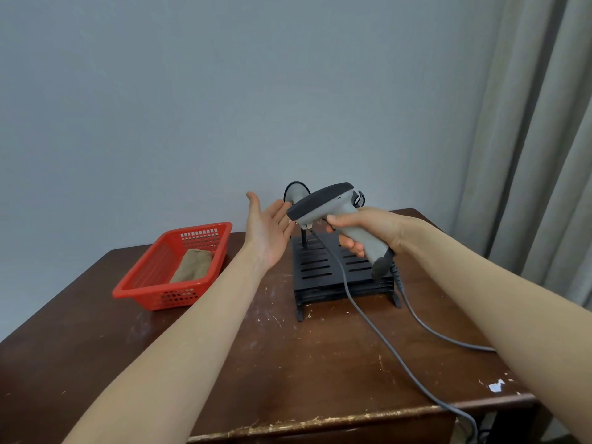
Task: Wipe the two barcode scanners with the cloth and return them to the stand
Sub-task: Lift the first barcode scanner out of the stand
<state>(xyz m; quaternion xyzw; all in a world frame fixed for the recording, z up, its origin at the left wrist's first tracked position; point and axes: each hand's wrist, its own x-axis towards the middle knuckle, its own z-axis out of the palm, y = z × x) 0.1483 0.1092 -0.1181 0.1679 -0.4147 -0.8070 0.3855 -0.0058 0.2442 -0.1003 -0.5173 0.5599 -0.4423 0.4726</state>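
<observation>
Scanner one (330,203), grey with a dark top, is held by its handle in the right hand (362,232), fingers wrapped closed around the grip. It hangs above the black slotted stand (320,267), clear of it, with its head pointing toward the left hand (267,225). The left hand is open, palm up and empty, its fingertips just beside the scanner's nose; contact cannot be confirmed.

A second scanner (296,193) is partly hidden behind the left fingertips and the held unit. Only its rounded head shows, apparently seated on the stand's upright post.

The cloth (193,265) lies folded in the red basket (153,290), well to the left of the left forearm and touched by neither hand. Two grey cables (368,318) trail from the stand area across the wooden table (224,363), passing under the right forearm and off the near edge.

Assessment of progress: one scanner is off the stand and one appears to be on it. With the cloth in the basket, no wiping is under way. Whether the held unit is already cleaned cannot be determined. At minimum, the held scanner has to be returned to the stand.
</observation>
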